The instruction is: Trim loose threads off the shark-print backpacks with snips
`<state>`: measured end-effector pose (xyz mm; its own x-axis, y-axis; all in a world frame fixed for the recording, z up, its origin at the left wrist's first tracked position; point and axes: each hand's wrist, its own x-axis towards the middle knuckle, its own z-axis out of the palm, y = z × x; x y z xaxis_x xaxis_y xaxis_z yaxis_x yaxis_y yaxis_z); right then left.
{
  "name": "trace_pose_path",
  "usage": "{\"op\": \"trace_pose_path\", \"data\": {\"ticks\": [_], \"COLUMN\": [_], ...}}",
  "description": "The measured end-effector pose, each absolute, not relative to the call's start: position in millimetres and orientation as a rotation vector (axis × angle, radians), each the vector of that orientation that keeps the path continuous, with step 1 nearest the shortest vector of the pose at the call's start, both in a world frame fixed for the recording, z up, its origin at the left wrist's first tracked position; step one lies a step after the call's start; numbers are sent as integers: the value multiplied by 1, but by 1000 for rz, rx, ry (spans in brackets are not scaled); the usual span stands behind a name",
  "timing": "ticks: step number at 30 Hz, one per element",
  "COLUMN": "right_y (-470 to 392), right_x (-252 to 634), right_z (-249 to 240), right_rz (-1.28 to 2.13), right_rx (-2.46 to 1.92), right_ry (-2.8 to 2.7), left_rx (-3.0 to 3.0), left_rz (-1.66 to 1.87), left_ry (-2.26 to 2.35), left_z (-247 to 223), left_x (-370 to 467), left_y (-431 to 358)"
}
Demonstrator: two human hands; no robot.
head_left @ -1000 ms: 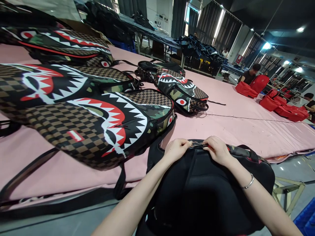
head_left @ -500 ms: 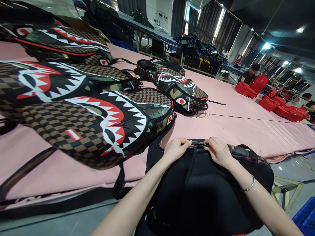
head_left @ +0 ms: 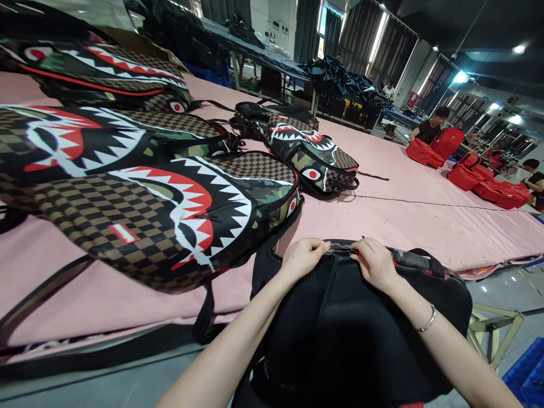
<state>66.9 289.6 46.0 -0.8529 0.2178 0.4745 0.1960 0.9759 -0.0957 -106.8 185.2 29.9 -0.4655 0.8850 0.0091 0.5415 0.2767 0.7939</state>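
A black backpack [head_left: 357, 340] with a camouflage-print side lies back panel up at the table's near edge, in front of me. Along its far edge runs a zipper [head_left: 342, 250]. My left hand [head_left: 304, 259] pinches the zipper edge between thumb and fingers. A short way to the right, my right hand [head_left: 374, 263] is closed on the same zipper, its fingertips at a small dark part that looks like the slider. The fingers hide most of that part. A bracelet [head_left: 428, 318] circles my right wrist.
Shark-mouth checkered backpacks [head_left: 170, 215] lie to the left on the pink-covered table [head_left: 408, 226], with another backpack [head_left: 314, 147] farther back. Red bags [head_left: 467, 170] sit at the far right, near a person [head_left: 431, 126]. Blue crates [head_left: 527, 374] stand on the floor.
My right hand has shifted very slightly left along the zipper, toward my left hand. My left hand keeps its pinch, and the backpack stays in place.
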Motion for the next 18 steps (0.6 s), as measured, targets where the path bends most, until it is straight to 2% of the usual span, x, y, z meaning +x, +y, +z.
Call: {"op": "trace_pose_path", "data": {"ticks": [7, 13, 18], "right_y": [296, 299, 311], "right_x": [57, 54, 47], "right_z": [53, 54, 53], "right_rz": [401, 656, 750], "right_rx": [-173, -549, -822], "right_ry": [-2669, -2469, -2597], "left_rx": [1310, 1316, 1385], "left_rz": [1051, 1088, 1212], "left_ry": [2113, 2078, 2029], "left_z": [27, 25, 21], "left_x": [-108, -108, -108], "left_y": [186, 185, 184]}}
